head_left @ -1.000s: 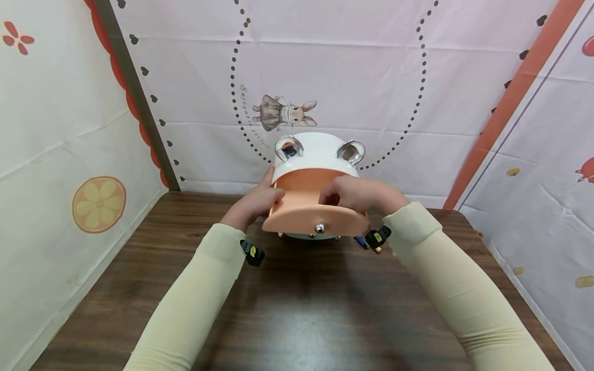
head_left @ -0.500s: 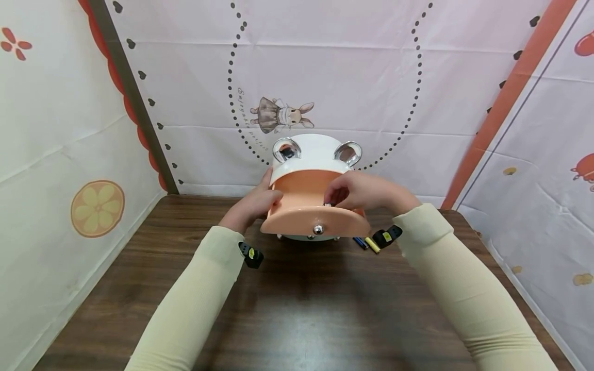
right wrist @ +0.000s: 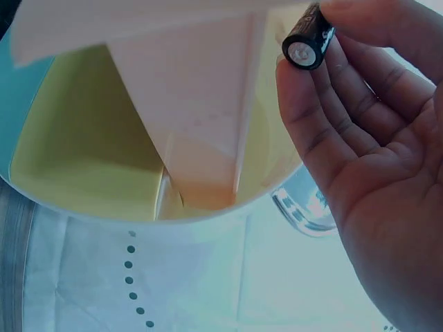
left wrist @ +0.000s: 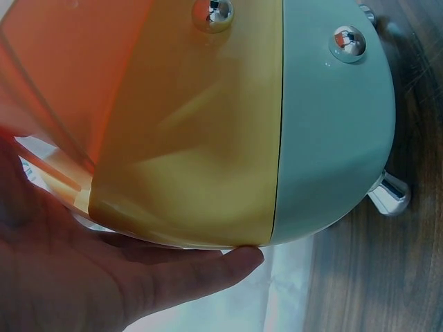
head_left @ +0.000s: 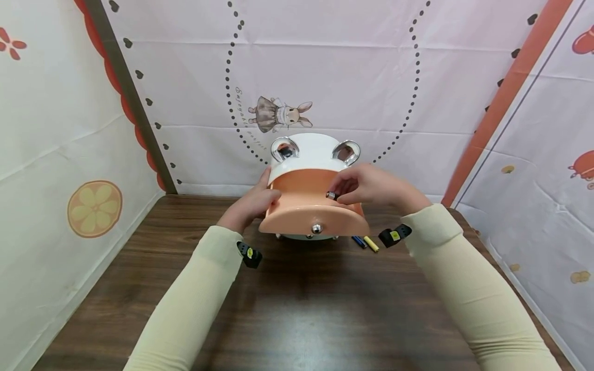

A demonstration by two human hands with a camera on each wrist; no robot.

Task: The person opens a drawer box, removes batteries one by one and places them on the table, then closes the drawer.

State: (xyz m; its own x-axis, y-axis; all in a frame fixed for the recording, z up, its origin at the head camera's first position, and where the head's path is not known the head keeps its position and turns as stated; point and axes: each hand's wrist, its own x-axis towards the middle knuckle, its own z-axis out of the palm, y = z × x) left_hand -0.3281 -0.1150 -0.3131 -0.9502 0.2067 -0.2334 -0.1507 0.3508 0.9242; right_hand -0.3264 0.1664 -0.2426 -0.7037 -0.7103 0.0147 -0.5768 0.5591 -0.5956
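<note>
A rounded white desk organizer (head_left: 308,147) with silver ears stands at the back of the table, its upper peach drawer (head_left: 315,218) pulled out. My left hand (head_left: 250,206) rests against the organizer's left side; in the left wrist view, that hand (left wrist: 138,283) lies along the outer side with one straight digit touching it. Above the drawer's right part, my right hand (head_left: 371,184) pinches a small dark battery (head_left: 332,196) between thumb and fingers. The right wrist view shows the battery's flat silver end (right wrist: 302,53) facing the camera.
Right of the organizer, a yellow cylinder (head_left: 371,244) and a blue cylinder (head_left: 359,241), probably batteries, lie on the brown table (head_left: 297,309). A pale teal lower drawer (left wrist: 332,124) sits under the open one. Printed cloth walls (head_left: 325,77) surround the table.
My right hand has risen out of the drawer and shifted slightly right, bringing the battery into view. The yellow cylinder is now less covered by the wrist camera. The left hand stays put.
</note>
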